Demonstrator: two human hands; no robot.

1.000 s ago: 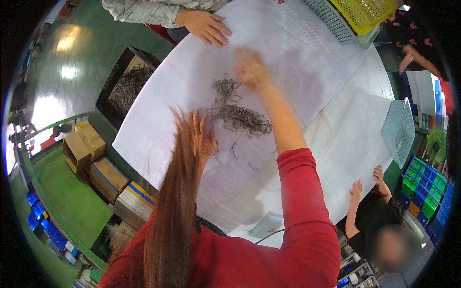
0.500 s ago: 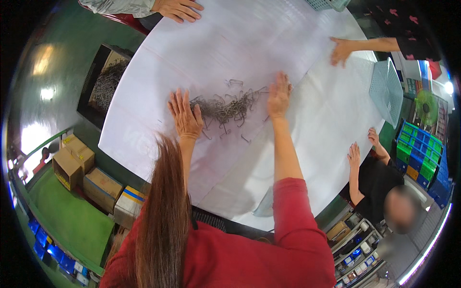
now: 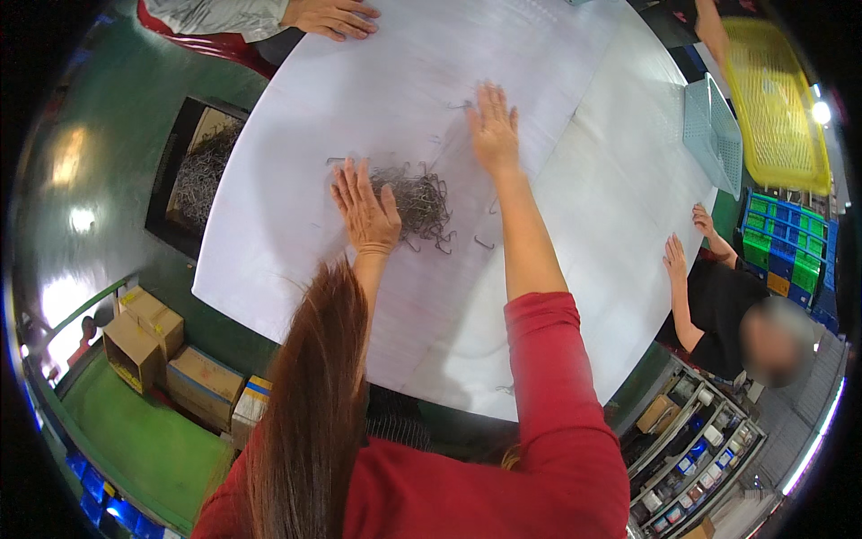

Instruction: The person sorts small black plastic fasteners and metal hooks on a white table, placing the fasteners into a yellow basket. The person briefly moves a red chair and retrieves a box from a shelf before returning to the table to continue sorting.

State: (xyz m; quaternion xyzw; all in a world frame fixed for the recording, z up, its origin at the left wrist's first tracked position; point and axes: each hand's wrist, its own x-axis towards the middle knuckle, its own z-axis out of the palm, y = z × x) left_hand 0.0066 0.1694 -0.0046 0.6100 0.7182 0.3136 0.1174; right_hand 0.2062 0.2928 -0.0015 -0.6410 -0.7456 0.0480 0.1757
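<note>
A heap of small dark metal wire hooks lies on the white-covered table. My left hand rests flat on the sheet at the heap's left edge, fingers spread. Farther up and to the right, my right hand presses flat on the sheet, fingers apart, just beyond the heap. A few loose hooks lie scattered around the heap. Neither hand holds anything.
Another person's hand rests on the far table edge. A person in black has both hands at the right edge. A light blue basket and yellow crate stand at right. A box of hooks and cardboard boxes sit on the floor, left.
My hands have swept the scattered hooks into a tighter heap. The left hand now sits against the heap, and the right hand has slid farther out past it.
</note>
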